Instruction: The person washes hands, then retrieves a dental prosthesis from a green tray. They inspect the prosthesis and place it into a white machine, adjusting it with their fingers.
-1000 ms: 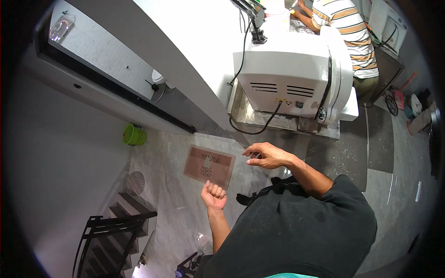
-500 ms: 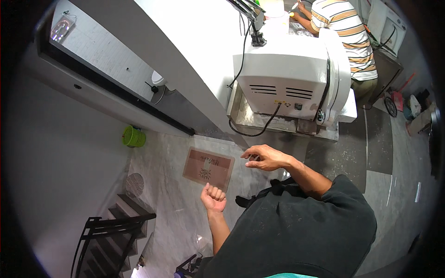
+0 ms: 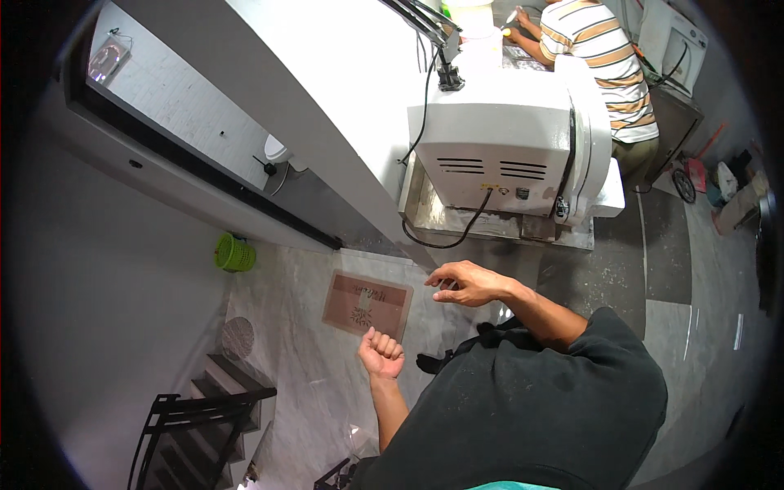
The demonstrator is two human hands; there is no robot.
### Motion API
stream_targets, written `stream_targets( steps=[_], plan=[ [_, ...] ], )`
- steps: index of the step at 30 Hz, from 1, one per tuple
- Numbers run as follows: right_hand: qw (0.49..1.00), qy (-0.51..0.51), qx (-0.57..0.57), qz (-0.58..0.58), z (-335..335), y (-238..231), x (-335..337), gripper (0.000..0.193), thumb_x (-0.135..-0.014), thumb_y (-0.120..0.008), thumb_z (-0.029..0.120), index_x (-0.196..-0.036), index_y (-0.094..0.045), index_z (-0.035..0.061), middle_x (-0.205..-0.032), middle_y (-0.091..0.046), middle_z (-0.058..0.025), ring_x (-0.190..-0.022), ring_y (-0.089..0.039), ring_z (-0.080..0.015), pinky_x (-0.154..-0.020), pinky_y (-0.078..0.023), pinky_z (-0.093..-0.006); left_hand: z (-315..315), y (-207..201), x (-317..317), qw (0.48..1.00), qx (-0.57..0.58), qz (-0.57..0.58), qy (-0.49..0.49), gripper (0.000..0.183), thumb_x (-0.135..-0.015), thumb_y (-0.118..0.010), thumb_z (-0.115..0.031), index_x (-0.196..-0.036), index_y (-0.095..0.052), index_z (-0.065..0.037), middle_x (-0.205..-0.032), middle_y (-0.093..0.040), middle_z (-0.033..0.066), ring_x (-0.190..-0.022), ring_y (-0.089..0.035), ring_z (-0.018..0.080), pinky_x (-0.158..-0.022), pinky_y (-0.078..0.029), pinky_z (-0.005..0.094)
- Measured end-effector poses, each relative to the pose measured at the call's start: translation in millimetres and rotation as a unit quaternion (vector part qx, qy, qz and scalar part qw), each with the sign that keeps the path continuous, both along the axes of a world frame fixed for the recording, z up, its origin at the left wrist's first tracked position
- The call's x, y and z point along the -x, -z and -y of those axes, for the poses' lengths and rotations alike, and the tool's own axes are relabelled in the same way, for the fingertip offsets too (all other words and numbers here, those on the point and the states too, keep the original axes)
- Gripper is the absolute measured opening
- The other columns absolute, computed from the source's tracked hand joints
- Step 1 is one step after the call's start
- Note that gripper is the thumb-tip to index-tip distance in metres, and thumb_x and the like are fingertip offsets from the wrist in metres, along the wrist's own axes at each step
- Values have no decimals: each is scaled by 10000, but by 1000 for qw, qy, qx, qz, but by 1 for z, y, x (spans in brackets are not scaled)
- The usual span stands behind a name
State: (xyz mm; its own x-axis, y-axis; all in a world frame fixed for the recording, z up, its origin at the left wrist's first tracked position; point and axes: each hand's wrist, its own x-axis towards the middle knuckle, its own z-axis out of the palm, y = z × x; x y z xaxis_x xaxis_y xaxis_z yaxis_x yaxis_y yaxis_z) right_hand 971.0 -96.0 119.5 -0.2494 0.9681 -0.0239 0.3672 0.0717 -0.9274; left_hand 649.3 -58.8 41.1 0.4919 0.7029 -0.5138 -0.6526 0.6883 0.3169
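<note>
My left hand is in mid-air over the near edge of a brown floor mat, palm turned up. Its fingers are curled in, and nothing shows in them. Farther right, my right hand hangs above the floor with fingers apart and slightly bent, holding nothing. Beyond it stands a large white machine with vent slots and a black power cord, resting on a metal tray. Neither hand touches the machine or the mat.
At the far right another person in a striped shirt works at a counter. A white wall edge runs beside a doorway to a toilet. A green basket stands by the left wall. Stairs with a black railing lie at lower left.
The view has shifted slightly; the machine and mat sit a little lower in it. Both hands keep nearly the same pose, with nothing taken hold of.
</note>
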Motion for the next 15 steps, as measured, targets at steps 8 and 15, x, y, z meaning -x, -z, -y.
stream_targets(
  steps=[8,15],
  plan=[
    [1000,-5,-2,11,-3,0,1,491,-984,-706,338,-1319,-644,-15,-1267,-669,-240,-1117,-702,-337,-925,-598,-433,-4,0,-3,1000,-4,-2,11,534,-1045,-542,-316,-610,-250,-208,-523,-168,-63,-443,-121,109,-434,-145,293],
    [1000,6,13,5,-3,7,1,544,-997,-700,423,-1325,-643,-7,-1276,-673,-199,-1134,-680,-300,-958,-596,-411,-6,4,0,1000,7,14,11,529,-1049,-531,-317,-610,-259,-204,-521,-175,-64,-442,-123,105,-432,-149,290]
  ],
)
